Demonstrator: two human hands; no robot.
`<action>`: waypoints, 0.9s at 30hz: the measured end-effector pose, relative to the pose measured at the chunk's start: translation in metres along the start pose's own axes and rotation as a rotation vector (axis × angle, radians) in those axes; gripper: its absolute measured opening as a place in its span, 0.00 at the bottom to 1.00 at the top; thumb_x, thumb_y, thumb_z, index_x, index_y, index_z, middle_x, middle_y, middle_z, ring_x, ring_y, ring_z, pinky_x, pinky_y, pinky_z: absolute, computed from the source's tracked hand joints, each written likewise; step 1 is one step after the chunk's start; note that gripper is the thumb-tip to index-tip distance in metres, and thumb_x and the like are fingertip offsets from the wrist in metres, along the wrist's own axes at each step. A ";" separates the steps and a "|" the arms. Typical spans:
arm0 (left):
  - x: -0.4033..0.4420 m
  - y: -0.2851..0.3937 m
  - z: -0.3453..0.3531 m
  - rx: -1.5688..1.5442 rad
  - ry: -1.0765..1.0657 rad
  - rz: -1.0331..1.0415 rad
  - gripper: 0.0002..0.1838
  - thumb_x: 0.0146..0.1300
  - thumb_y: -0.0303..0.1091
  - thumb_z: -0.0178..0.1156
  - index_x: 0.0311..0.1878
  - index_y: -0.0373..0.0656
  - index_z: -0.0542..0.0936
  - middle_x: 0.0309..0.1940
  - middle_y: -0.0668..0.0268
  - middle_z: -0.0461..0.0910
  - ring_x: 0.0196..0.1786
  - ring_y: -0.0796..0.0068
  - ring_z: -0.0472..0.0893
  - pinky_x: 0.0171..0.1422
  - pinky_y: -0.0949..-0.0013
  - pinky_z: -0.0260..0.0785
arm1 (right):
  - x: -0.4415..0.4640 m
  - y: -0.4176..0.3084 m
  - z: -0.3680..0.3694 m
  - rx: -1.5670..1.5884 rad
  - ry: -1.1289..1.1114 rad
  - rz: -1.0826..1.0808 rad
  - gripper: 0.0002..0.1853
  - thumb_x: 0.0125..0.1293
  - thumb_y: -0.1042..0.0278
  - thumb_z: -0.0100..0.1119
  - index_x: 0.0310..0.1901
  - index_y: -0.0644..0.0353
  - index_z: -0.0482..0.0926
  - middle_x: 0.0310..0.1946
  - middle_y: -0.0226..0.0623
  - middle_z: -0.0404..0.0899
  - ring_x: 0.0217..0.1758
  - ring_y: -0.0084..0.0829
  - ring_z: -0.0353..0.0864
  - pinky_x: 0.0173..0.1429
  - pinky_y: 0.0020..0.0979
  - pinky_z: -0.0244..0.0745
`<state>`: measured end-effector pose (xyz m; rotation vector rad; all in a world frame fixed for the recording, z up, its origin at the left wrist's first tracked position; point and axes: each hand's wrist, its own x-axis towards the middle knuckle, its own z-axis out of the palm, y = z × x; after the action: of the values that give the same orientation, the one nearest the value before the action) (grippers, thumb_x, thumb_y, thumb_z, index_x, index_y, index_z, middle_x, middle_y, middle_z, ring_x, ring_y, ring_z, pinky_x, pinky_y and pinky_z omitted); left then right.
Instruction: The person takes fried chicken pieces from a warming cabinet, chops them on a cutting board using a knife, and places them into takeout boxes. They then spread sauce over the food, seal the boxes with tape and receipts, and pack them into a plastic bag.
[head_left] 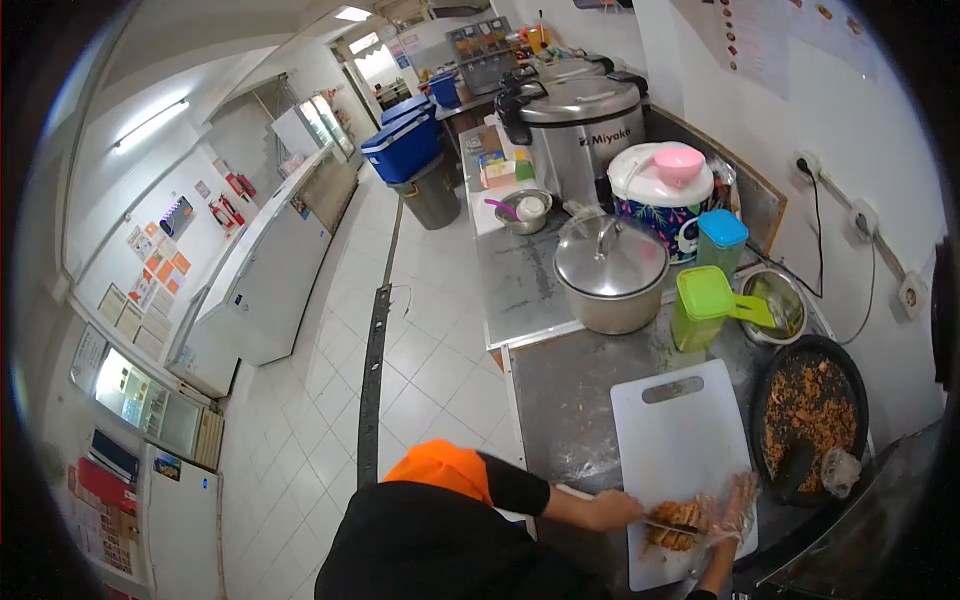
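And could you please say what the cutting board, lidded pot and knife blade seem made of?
The cutting board looks like matte white plastic, evenly coloured, without visible grain. The lidded pot seems shiny metal, perhaps steel or aluminium, given its silvery reflections. The knife blade, a thin grey strip, is probably metal; its finish is unclear.
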<state>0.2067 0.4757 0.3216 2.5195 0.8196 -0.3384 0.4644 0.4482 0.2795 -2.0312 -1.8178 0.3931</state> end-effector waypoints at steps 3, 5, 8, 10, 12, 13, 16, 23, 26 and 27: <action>0.008 0.011 0.021 -0.041 0.242 0.063 0.05 0.48 0.30 0.50 0.27 0.39 0.73 0.23 0.57 0.76 0.29 0.61 0.78 0.29 0.62 0.70 | -0.009 0.024 0.002 -0.039 0.039 0.019 0.34 0.49 0.48 0.53 0.55 0.62 0.60 0.60 0.47 0.50 0.64 0.47 0.44 0.64 0.46 0.41; 0.010 0.008 0.023 -0.052 0.181 0.065 0.06 0.49 0.28 0.50 0.31 0.36 0.70 0.23 0.56 0.75 0.28 0.58 0.78 0.27 0.63 0.70 | -0.007 0.022 0.000 0.056 0.091 -0.013 0.33 0.50 0.50 0.50 0.55 0.63 0.59 0.58 0.48 0.54 0.62 0.49 0.48 0.62 0.47 0.46; 0.011 0.007 0.016 -0.053 0.235 0.042 0.04 0.48 0.29 0.50 0.25 0.39 0.72 0.24 0.58 0.76 0.30 0.62 0.78 0.31 0.63 0.70 | -0.013 0.009 -0.005 0.115 0.333 -0.050 0.34 0.50 0.49 0.50 0.55 0.63 0.59 0.57 0.48 0.55 0.62 0.49 0.49 0.62 0.46 0.47; 0.014 -0.003 0.002 -0.071 0.223 0.111 0.07 0.49 0.30 0.51 0.29 0.37 0.73 0.25 0.56 0.76 0.32 0.60 0.78 0.33 0.63 0.70 | -0.021 0.000 -0.007 0.181 0.539 -0.062 0.34 0.50 0.49 0.50 0.55 0.62 0.59 0.57 0.47 0.55 0.62 0.48 0.49 0.62 0.46 0.47; 0.013 -0.006 -0.016 -0.312 0.064 0.045 0.10 0.50 0.32 0.52 0.34 0.36 0.74 0.24 0.54 0.76 0.33 0.58 0.77 0.35 0.62 0.69 | -0.033 -0.009 -0.007 0.250 0.719 -0.088 0.35 0.49 0.48 0.50 0.55 0.62 0.58 0.57 0.47 0.56 0.62 0.48 0.49 0.62 0.46 0.48; 0.014 -0.013 -0.017 -0.317 0.077 0.048 0.10 0.50 0.32 0.52 0.34 0.36 0.74 0.24 0.54 0.76 0.33 0.58 0.77 0.35 0.62 0.69 | -0.042 -0.013 -0.006 0.292 0.803 -0.107 0.35 0.49 0.48 0.50 0.55 0.62 0.58 0.56 0.47 0.56 0.62 0.48 0.50 0.62 0.45 0.48; 0.006 -0.027 -0.015 -0.511 0.113 0.220 0.14 0.53 0.38 0.52 0.36 0.35 0.74 0.21 0.55 0.75 0.27 0.61 0.77 0.30 0.64 0.69 | -0.065 -0.028 -0.001 0.368 0.951 -0.131 0.35 0.49 0.47 0.50 0.55 0.62 0.58 0.56 0.47 0.57 0.62 0.47 0.50 0.62 0.45 0.49; -0.076 -0.082 -0.028 -0.954 0.024 -0.173 0.20 0.56 0.49 0.50 0.25 0.38 0.72 0.11 0.67 0.66 0.11 0.76 0.67 0.14 0.72 0.60 | -0.092 -0.130 0.004 -0.212 0.408 0.125 0.48 0.39 0.31 0.50 0.60 0.53 0.52 0.61 0.48 0.45 0.64 0.48 0.41 0.61 0.53 0.41; -0.092 -0.100 -0.015 -1.237 0.036 -0.280 0.26 0.57 0.54 0.47 0.21 0.38 0.71 0.09 0.68 0.64 0.10 0.78 0.64 0.13 0.73 0.58 | -0.073 -0.174 -0.012 -0.357 0.174 0.443 0.52 0.35 0.25 0.49 0.61 0.48 0.51 0.63 0.46 0.39 0.65 0.48 0.37 0.61 0.56 0.35; -0.092 -0.109 -0.008 -1.272 -0.009 -0.288 0.27 0.57 0.56 0.46 0.21 0.37 0.70 0.09 0.68 0.64 0.10 0.78 0.64 0.13 0.73 0.57 | -0.063 -0.175 -0.005 -0.352 0.089 0.602 0.53 0.34 0.23 0.48 0.62 0.46 0.51 0.63 0.44 0.36 0.65 0.49 0.35 0.61 0.56 0.31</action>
<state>0.0690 0.5122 0.3238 1.2197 0.9576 0.0963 0.3039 0.4006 0.3612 -2.7827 -1.2549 0.1377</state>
